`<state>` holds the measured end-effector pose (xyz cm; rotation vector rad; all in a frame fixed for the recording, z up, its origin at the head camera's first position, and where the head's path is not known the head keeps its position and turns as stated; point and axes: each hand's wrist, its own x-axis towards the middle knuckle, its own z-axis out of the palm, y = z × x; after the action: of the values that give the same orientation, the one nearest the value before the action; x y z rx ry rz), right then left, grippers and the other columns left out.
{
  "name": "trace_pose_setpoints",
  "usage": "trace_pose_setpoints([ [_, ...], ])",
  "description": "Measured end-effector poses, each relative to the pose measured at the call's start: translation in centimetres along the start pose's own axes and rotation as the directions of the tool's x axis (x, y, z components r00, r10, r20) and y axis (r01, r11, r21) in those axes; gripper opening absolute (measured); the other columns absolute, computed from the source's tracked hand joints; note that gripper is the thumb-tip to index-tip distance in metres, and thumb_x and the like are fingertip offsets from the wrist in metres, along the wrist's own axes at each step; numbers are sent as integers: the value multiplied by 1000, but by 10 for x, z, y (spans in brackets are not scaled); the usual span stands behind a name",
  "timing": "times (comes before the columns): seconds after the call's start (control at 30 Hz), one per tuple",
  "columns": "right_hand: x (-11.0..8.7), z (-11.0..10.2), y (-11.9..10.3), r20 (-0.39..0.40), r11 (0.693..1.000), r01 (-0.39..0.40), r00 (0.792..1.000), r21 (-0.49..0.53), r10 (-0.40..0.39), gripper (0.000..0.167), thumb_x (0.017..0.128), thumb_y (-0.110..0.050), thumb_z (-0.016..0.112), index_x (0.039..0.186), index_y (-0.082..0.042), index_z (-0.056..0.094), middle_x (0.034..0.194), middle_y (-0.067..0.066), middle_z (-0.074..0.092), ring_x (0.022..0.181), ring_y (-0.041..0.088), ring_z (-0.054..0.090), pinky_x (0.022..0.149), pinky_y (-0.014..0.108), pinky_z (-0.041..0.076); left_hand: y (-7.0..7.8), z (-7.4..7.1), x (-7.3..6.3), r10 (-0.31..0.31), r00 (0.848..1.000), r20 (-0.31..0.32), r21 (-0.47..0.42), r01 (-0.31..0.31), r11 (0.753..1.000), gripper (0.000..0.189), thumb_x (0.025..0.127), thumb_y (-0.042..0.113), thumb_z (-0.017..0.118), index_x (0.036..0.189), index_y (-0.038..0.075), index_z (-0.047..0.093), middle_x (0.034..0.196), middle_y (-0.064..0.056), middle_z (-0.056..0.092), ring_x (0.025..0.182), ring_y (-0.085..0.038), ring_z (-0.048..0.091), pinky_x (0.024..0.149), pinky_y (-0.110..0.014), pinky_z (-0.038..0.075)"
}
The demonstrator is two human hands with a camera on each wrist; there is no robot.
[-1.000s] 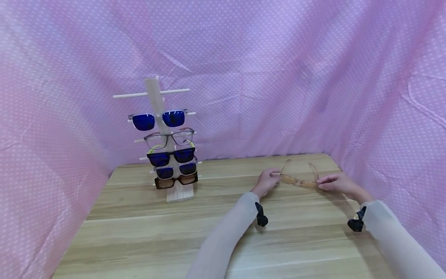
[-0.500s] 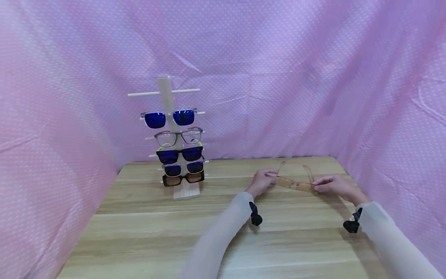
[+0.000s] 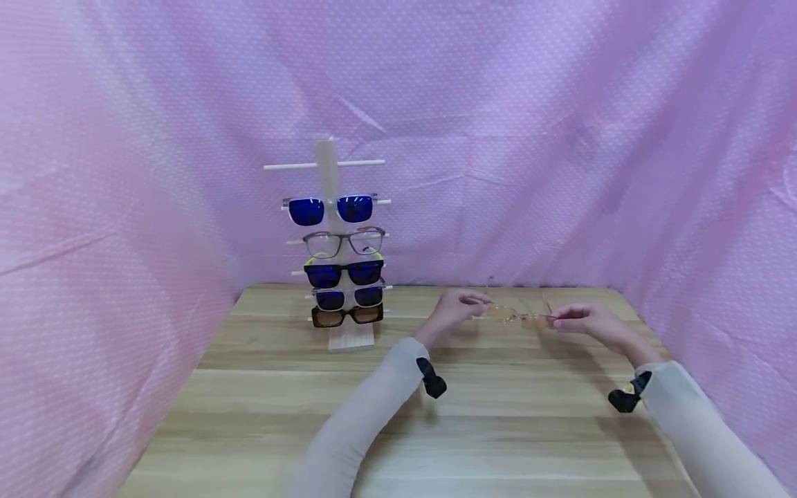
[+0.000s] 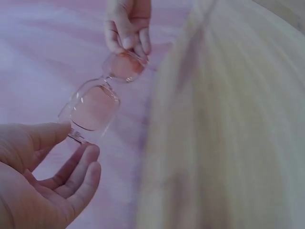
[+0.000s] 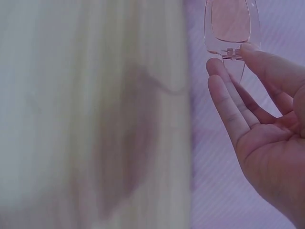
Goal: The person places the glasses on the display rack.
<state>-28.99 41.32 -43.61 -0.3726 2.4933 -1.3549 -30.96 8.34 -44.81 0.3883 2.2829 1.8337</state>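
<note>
A pair of glasses (image 3: 501,313) with a clear frame and pinkish-orange lenses is held above the table between both hands. At its left hinge my left hand (image 3: 453,309) pinches the frame with thumb and fingertips. My right hand (image 3: 591,325) pinches the opposite hinge. The left wrist view shows both lenses of the glasses (image 4: 95,109), with the right hand (image 4: 129,26) at the far end. In the right wrist view, the thumb and fingers of the right hand (image 5: 267,105) grip the corner beside one lens. The temples point away toward the curtain and are hard to make out.
Left of the hands stands a wooden display rack (image 3: 351,337) carrying several pairs of glasses, among them blue-lensed sunglasses (image 3: 305,211) and brown-framed ones (image 3: 347,316). Its top rod (image 3: 361,163) bears no glasses. Pink dotted curtains (image 3: 448,124) surround the wooden table (image 3: 498,429).
The glasses have risen off the table in both hands. The head view has turned, so the rack appears farther right. Both hands kept hold of the frame throughout.
</note>
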Motion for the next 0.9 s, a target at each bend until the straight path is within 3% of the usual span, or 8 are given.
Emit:
trace_pose_setpoints([
  [0.17, 4, -4, -38, -86, 974, -16, 996, -224, -3, 38, 95, -45, 70, 122, -18, 72, 117, -6, 76, 103, 6, 69, 89, 30, 53, 35, -28, -9, 100, 995, 0, 36, -100, 994, 20, 93, 12, 74, 112, 8, 78, 108, -10, 78, 90, -10, 71, 84, -28, 60],
  [0.23, 3, -5, -53, -101, 967, -16, 995, -254, -10, 38, 95, -49, 69, 123, -23, 71, 117, -10, 75, 103, 2, 67, 90, 31, 51, 51, -38, -13, 129, 992, -10, 59, -129, 990, 20, 92, 12, 75, 112, 8, 78, 107, -11, 78, 92, -11, 72, 83, -22, 58],
  [0.3, 4, -6, -67, -100, 981, 30, 994, -194, -50, 37, 98, -41, 68, 125, -16, 70, 113, -12, 75, 101, 0, 66, 89, 28, 51, 68, -48, -19, 166, 986, -16, 84, -164, 983, 20, 92, 12, 76, 112, 8, 78, 108, -11, 78, 93, -13, 73, 81, -20, 57],
  [0.37, 5, -5, -80, -85, 991, 113, 989, -67, -119, 33, 100, -25, 68, 125, -3, 67, 110, -10, 76, 100, 0, 68, 89, 22, 54, 85, -58, -25, 211, 977, -19, 105, -208, 972, 21, 93, 12, 75, 113, 7, 78, 109, -11, 78, 95, -14, 73, 81, -19, 57],
  [0.43, 8, -3, -93, -89, 981, 193, 978, 17, -191, 27, 99, -12, 68, 121, 3, 67, 104, -11, 76, 97, 0, 69, 86, 16, 55, 100, -69, -32, 254, 967, -14, 114, -251, 961, 21, 94, 13, 74, 114, 6, 77, 111, -12, 78, 95, -15, 73, 81, -20, 57],
  [0.7, 9, 3, -151, -139, 948, 311, 944, 70, -300, 22, 98, -6, 67, 118, 1, 70, 101, -13, 77, 93, 5, 73, 84, 17, 58, 146, -108, -61, 340, 939, -48, 150, -330, 932, 22, 96, 21, 72, 115, 12, 77, 116, -4, 76, 100, -17, 69, 85, -28, 57],
  [0.9, 7, 9, -188, -201, 935, 346, 924, 77, -325, 23, 98, -7, 68, 118, 2, 70, 97, -9, 79, 92, 7, 74, 88, 16, 55, 164, -126, -74, 430, 898, -93, 117, -419, 900, 22, 96, 18, 72, 116, 9, 76, 115, -8, 76, 99, -20, 70, 86, -31, 58],
])
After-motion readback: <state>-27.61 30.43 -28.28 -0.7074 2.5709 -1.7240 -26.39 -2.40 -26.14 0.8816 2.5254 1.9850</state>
